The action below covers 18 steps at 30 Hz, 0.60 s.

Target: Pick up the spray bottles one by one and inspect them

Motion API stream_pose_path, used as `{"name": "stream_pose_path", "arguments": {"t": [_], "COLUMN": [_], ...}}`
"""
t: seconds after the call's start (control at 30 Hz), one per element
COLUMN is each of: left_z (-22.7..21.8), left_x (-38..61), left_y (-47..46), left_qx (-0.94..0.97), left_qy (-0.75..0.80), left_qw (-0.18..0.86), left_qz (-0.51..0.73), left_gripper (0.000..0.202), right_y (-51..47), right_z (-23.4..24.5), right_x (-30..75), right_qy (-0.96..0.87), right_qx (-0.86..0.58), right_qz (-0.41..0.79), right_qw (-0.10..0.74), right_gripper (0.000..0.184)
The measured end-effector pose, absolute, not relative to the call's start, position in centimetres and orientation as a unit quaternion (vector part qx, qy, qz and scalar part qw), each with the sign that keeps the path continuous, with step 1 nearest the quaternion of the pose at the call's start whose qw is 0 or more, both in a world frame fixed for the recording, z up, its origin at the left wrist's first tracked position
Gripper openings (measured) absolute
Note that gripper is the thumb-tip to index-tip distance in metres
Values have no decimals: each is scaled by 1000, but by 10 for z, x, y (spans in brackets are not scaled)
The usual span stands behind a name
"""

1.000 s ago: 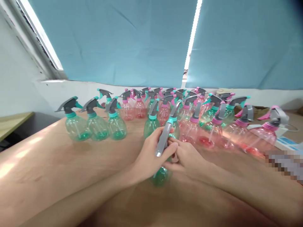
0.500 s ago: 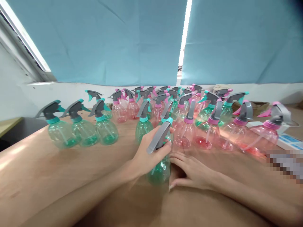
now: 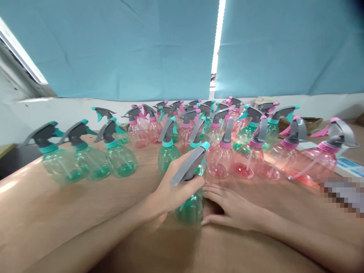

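My left hand [image 3: 179, 185] is wrapped round the neck of a green spray bottle [image 3: 189, 210], under its grey and turquoise spray head. The bottle leans slightly, its head tipped to the right. Part of its collar and trigger is hidden behind my fingers. Just right of the bottle's base lies my right hand [image 3: 227, 206], low on the table, with thumb and fingers apart and nothing seen in it. Its fingertips are close to the bottle; whether they touch it I cannot tell. Behind my left hand stand another green spray bottle [image 3: 168, 155] and a pink spray bottle [image 3: 218, 163].
Three green spray bottles [image 3: 121, 161] stand in a row at the left on the brown table [image 3: 71, 223]. Several pink and green ones crowd the back and right. At far right are a white and blue box [image 3: 351, 167] and a blurred-out patch [image 3: 344, 195]. Blue curtains [image 3: 127, 49] hang behind.
The view has shifted a little, so the left row of bottles sits farther left and looks larger. My left hand keeps its grip on the green bottle; my right hand stays beside it.
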<state>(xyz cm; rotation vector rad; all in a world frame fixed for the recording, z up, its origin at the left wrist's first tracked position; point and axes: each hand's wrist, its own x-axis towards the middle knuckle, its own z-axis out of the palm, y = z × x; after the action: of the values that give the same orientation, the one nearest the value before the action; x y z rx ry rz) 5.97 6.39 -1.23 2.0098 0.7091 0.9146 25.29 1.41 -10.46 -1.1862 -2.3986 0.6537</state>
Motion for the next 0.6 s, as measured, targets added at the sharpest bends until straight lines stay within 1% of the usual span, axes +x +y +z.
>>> {"name": "stream_pose_path", "arguments": {"t": [0.13,0.2,0.37,0.6], "left_z": [-15,-17,-17,-17], "left_x": [60,60,60,58], "left_y": [63,61,62,61], "left_qx": [793,777,765,751], "left_qy": [277,280,223,241], "left_qw": [409,431,498,500], "left_qz": [357,363,343,359], "left_gripper": [13,10,37,46], "right_y": [15,16,16,13], "right_z": [-104,-103,-102,-104], "right_x": [253,253,253,251], "right_qy": [-856,-858,-860,-861], "right_qx": [-418,-416,-423,-426], "right_qz": [235,233,226,216], "right_qw": [195,189,177,174], "right_gripper": [69,67,67,66]}}
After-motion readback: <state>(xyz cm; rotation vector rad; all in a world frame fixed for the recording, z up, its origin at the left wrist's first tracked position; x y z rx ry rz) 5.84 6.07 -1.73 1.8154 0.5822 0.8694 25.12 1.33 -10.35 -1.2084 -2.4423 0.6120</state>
